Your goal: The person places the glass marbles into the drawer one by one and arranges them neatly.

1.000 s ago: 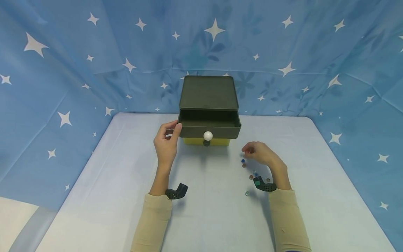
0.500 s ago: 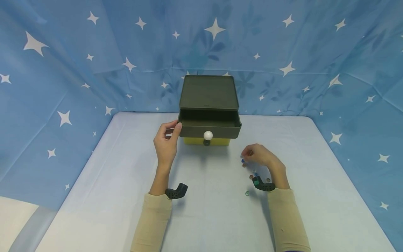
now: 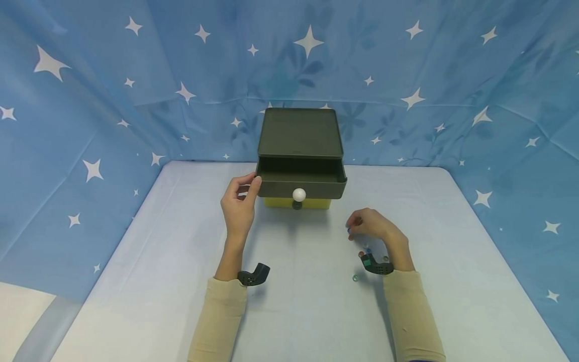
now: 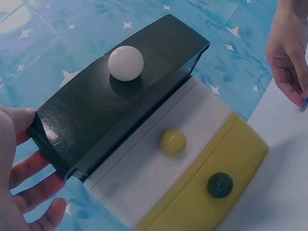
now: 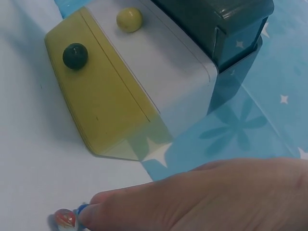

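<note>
A small chest of drawers [image 3: 300, 131] stands at the back of the table. Its dark green top drawer [image 3: 278, 189] is pulled out and has a white knob [image 4: 126, 63]. Below it, the white drawer [image 4: 144, 163] and the yellow drawer [image 4: 240, 159] are closed. My left hand [image 3: 238, 207] grips the top drawer's left front corner between thumb and fingers. To the right of the chest, my right hand [image 3: 373, 224] pinches a blue marble [image 5: 83, 208] low at the table. Beside that marble lies a clear marble with red swirls [image 5: 65, 219].
Several more marbles lie near my right wrist, among them a blue one [image 3: 368, 250], a reddish one [image 3: 361, 254] and a greenish one [image 3: 355, 277]. Blue star-patterned cloth [image 3: 217, 75] hangs behind the white table [image 3: 294, 311].
My right hand has lowered slightly toward the table, and its fingertips have closed on the blue marble. The left hand and the drawer have stayed put.
</note>
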`<state>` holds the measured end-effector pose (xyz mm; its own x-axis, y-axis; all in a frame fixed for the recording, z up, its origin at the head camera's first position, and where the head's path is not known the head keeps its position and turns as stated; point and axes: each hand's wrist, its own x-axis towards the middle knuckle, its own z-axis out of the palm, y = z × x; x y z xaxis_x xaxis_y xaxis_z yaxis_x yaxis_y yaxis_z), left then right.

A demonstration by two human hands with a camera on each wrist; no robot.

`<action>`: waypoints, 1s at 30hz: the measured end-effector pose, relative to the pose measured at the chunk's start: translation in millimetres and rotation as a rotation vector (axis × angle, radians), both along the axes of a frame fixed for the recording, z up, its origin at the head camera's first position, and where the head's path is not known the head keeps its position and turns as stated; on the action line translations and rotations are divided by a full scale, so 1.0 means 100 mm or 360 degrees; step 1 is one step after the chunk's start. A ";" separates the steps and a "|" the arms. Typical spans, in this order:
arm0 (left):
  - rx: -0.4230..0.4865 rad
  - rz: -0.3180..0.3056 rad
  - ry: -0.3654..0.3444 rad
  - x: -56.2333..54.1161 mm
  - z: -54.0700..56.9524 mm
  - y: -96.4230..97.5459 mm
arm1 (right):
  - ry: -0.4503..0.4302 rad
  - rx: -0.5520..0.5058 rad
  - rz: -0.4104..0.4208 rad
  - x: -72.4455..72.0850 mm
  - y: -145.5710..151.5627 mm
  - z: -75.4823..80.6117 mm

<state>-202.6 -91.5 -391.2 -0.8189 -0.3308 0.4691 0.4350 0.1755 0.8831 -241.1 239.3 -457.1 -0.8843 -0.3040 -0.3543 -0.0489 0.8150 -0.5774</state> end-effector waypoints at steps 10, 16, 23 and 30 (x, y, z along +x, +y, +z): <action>0.0005 -0.0007 0.0015 0.01 0.02 0.00 | 0.0017 0.0038 -0.0038 -0.01 -0.02 -0.03; 0.0012 -0.0008 0.0003 0.01 0.01 0.00 | 0.0008 0.0061 -0.0061 -0.01 -0.04 -0.04; 0.0014 -0.0006 -0.0006 0.02 0.02 0.00 | 0.0022 0.0075 -0.0056 0.00 -0.03 -0.04; 0.0002 0.0001 -0.0023 0.02 0.03 0.01 | 0.0062 0.0072 -0.0034 0.00 -0.02 -0.04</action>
<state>-200.5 -90.8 -388.5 -0.8254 -0.3320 0.4566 0.4220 0.1744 0.8897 -241.0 237.8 -461.1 -0.9038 -0.2696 -0.3323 -0.0533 0.8414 -0.5378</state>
